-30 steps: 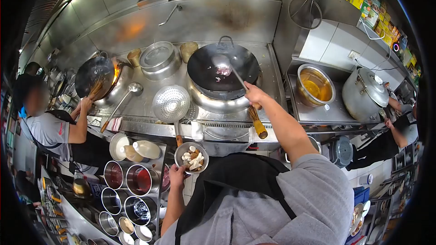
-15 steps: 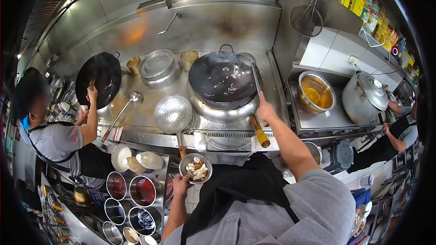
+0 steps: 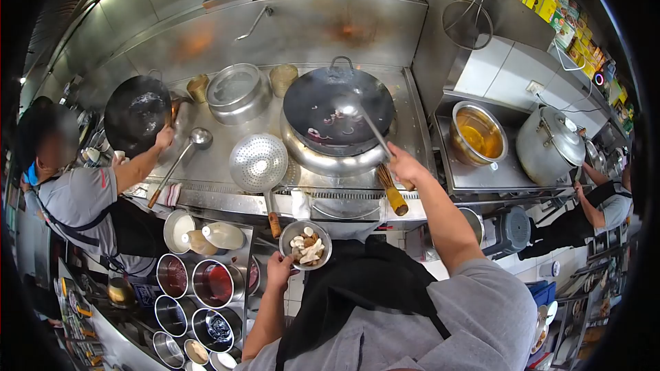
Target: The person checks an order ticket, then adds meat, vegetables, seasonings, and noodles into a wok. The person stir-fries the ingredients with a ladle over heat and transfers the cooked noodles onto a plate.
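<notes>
My left hand (image 3: 278, 270) grips the edge of a small metal bowl (image 3: 324, 235), held in front of my apron. White slices and brown pieces (image 3: 308, 247) fill the bowl. My right hand (image 3: 404, 167) is closed around the handle of a ladle (image 3: 375, 133). The ladle's head is inside a dark wok (image 3: 302, 99), over several pale and purplish slices that look like onion. This wok sits on a round metal burner ring (image 3: 309, 153). Left of it, a perforated strainer (image 3: 258, 163) lies with its wooden handle pointing toward the bowl.
A bamboo brush (image 3: 393, 196) lies at the stove's front edge. Left, a co-worker (image 3: 82, 213) handles another wok (image 3: 137, 113); a second ladle (image 3: 182, 165) lies between us. Sauce pots (image 3: 213, 282) stand lower left. A pot of yellowish liquid (image 3: 478, 134) is right, near another person (image 3: 601, 199).
The ladle has swung from the wok's right rim to its middle, tilting differently in my right hand. The bowl has shifted slightly right. The co-worker's arm and wok have moved.
</notes>
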Demonstrator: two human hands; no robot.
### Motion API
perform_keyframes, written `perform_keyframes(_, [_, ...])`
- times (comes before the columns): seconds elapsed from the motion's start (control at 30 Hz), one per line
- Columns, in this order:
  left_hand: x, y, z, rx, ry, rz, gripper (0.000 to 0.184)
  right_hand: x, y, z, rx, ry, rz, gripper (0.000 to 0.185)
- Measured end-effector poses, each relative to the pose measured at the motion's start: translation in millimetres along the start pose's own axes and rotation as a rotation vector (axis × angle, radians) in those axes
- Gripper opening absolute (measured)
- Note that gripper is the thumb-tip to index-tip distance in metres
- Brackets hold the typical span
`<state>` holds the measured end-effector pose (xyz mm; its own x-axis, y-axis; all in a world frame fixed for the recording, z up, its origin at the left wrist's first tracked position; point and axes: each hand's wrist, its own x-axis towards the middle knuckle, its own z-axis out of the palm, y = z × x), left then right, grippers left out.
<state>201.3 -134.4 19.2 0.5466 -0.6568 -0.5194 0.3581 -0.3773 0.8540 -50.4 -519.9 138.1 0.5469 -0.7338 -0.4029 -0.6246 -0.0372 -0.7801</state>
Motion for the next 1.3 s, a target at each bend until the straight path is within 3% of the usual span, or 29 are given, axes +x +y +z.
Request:
perform_keyframes(0.1, [-8,-5,-7,-0.002,0.02,0.008,0.017,55,7,19,-0.109,0.375,-0.14,0.08])
perform_keyframes(0.17, [-17,-4,-10,-0.061,0.063,-0.02,0.017,58,-25,41,-0.255,0.488,0.069,0.081])
perform_keyframes(0.23, [-21,-10,-14,-0.085,0.056,-0.025,0.017,63,-18,40,-0.248,0.448,0.051,0.082])
perform_keyframes(0.3, [-18,-17,-21,-0.099,0.057,-0.03,0.018,53,-8,29,-0.01,0.086,-0.023,0.082])
perform_keyframes(0.33, [-19,-16,-22,-0.096,0.057,-0.034,0.018,38,-5,22,-0.138,-0.001,0.004,0.081])
perform_keyframes(0.4, [-21,-10,-21,-0.118,0.071,-0.031,0.018,22,42,14,-0.548,0.106,-0.276,0.08])
perform_keyframes(0.47, [-21,-8,-23,-0.137,0.087,-0.032,0.019,-22,34,-21,-0.792,0.034,-0.007,0.078])
perform_keyframes(0.57, [-11,-6,-22,-0.154,0.104,-0.03,0.019,-65,36,-52,-0.932,0.094,-0.083,0.079])
perform_keyframes(0.67, [-3,5,-24,-0.093,0.098,-0.015,0.017,-99,33,-52,-0.706,0.064,-0.194,0.081])
perform_keyframes(0.73, [-1,21,-14,-0.104,0.104,0.005,0.017,-125,13,-51,-0.118,-0.225,-0.003,0.081])
perform_keyframes(0.9, [26,28,-8,-0.105,0.04,0.091,0.018,-67,47,-40,-0.282,-0.087,0.049,0.082])
perform_keyframes(1.1, [18,44,-1,-0.174,0.009,0.153,0.017,1,29,-8,0.001,0.283,-0.008,0.081])
perform_keyframes(1.17, [17,35,-7,-0.207,0.036,0.161,0.017,54,53,27,-0.406,0.583,-0.039,0.08])
perform_keyframes(1.2, [19,27,-12,-0.22,0.028,0.168,0.017,52,45,32,-0.412,0.578,-0.035,0.08])
perform_keyframes(1.27, [16,17,-19,-0.247,0.04,0.141,0.017,35,19,31,0.003,0.274,-0.027,0.078])
perform_keyframes(1.3, [15,12,-22,-0.266,0.053,0.121,0.017,20,5,33,-0.008,0.273,-0.022,0.078])
